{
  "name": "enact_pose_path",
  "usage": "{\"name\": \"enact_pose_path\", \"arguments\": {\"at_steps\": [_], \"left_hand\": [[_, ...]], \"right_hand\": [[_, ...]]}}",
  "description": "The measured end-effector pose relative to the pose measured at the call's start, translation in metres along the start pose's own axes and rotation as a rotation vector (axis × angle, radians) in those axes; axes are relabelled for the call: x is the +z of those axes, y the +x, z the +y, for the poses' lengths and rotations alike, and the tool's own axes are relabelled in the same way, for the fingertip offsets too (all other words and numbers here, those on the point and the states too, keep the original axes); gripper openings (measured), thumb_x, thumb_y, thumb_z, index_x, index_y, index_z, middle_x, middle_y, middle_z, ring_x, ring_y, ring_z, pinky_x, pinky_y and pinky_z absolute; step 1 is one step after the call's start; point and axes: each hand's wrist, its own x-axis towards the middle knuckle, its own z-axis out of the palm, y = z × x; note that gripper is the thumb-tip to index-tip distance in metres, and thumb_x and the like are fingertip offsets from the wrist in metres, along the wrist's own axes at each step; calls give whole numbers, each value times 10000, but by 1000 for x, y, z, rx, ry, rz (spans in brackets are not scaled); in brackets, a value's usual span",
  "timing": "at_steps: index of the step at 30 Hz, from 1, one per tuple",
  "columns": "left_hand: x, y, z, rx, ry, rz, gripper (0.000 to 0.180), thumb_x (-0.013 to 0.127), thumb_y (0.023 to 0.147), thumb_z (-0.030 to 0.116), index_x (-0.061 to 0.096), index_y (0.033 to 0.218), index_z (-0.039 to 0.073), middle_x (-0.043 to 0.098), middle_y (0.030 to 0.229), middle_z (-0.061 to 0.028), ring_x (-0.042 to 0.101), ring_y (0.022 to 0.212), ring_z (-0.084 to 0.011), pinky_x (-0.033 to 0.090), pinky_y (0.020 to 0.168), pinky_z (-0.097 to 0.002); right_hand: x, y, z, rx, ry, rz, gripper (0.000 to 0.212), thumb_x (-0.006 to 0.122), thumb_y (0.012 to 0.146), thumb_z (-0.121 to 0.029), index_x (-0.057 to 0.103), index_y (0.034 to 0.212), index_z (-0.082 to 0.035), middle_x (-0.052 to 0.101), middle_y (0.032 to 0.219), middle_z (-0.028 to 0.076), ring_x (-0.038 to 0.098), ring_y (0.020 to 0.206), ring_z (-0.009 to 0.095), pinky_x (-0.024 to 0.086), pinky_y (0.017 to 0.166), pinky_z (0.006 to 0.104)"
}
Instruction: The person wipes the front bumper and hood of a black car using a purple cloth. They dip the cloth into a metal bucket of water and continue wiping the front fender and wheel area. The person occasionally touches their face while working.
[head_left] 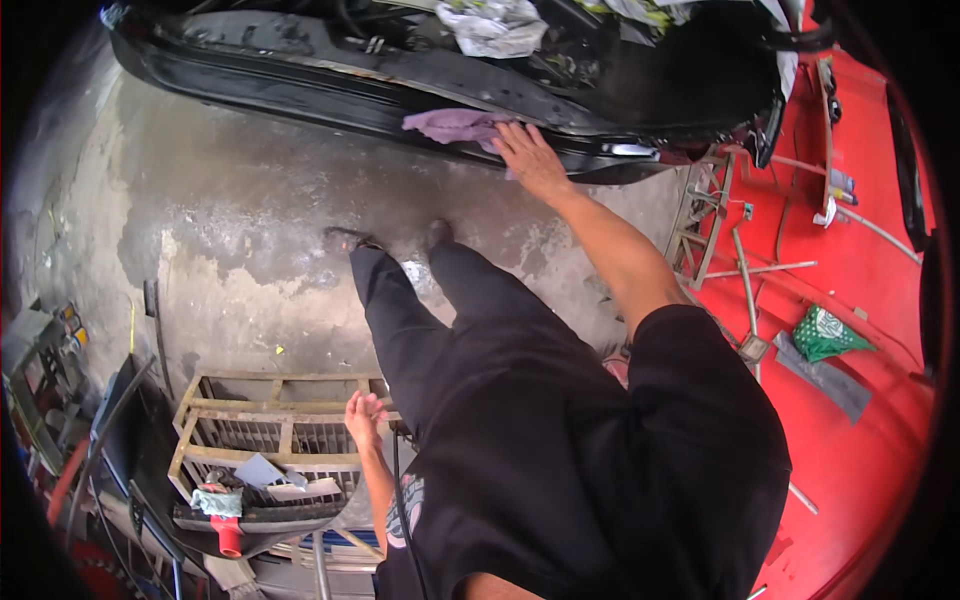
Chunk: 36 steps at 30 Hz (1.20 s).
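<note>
At the far side, my right hand point(533, 158) presses a purple cloth point(455, 126) against the lower edge of a black car body point(330, 105). Part of the cloth is under the fingers, and the rest spreads out to the left along the panel. My left hand point(365, 418) hangs low at my side, holding nothing, its fingers bent and a little apart. It is nearest a slatted rack point(285, 437) with a wooden frame.
Crumpled clear plastic point(492, 25) lies inside the car body. On the right, a red surface point(850, 480) carries rods and a green dotted bag point(828, 333). A metal frame point(700, 215) stands beside it. Loose car parts point(125, 420) crowd the left, near a red pipe piece point(229, 538).
</note>
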Motion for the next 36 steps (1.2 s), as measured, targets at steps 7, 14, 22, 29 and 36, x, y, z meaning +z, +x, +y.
{"name": "enact_pose_path", "arguments": {"at_steps": [7,14,22,29,36], "left_hand": [[57,-6,-5,143,83,-47,383,564,1089,212,561,1441,61,729,1160,-122,732,915,-219,615,697,-340],[93,-15,1,316,234,-123,404,585,1086,238,586,1451,65,730,1202,-108,720,956,-208,584,778,-343],[188,-210,97,649,382,-629,459,732,980,208,672,1404,42,676,1379,-109,609,1305,-224,490,1080,-381],[202,-395,202,1320,385,-1548,536,876,828,424,792,1246,99,630,1401,-289,514,1393,-545,338,1165,-680],[210,-430,216,1481,289,-1619,178,810,928,211,765,902,41,762,1102,-205,722,1082,-461,451,1079,-680]], "right_hand": [[7,-162,144,15,-308,-225,557,560,988,-219,535,1522,-66,450,1638,157,402,1518,315,281,1252,536],[-88,-200,207,102,-337,-267,302,601,932,-261,718,1160,-100,693,1180,103,605,1206,277,450,966,443],[-62,-269,190,308,255,-123,180,584,833,-84,716,947,-39,714,901,195,698,877,421,548,750,549],[-10,-251,52,-63,751,-501,373,566,787,-54,757,1105,-13,752,1083,240,730,1041,371,570,891,464],[2,-241,41,358,921,-583,313,581,812,-94,714,1076,11,728,923,261,733,866,408,574,862,467]]}}
